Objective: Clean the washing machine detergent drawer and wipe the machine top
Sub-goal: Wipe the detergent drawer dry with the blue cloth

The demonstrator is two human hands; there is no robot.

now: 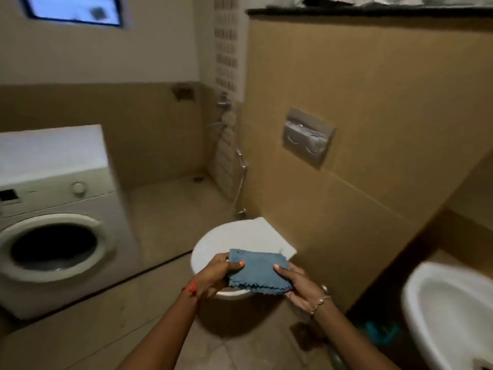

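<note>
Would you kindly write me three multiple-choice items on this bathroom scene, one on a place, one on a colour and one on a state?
1. Where does the washing machine stand in the view?
A. at the left edge
B. at the right edge
C. in the middle, right in front of the person

2. What colour is the cloth?
A. red
B. blue
C. white

3. How is the cloth held?
A. by one hand only
B. by both hands, one at each side
C. by no hand, it lies on the floor

Answers:
1 A, it fills the left edge, while the basin sits at the right.
2 B, its whole surface shows blue.
3 B, the left hand and the right hand each pinch a side, above the toilet.
</note>
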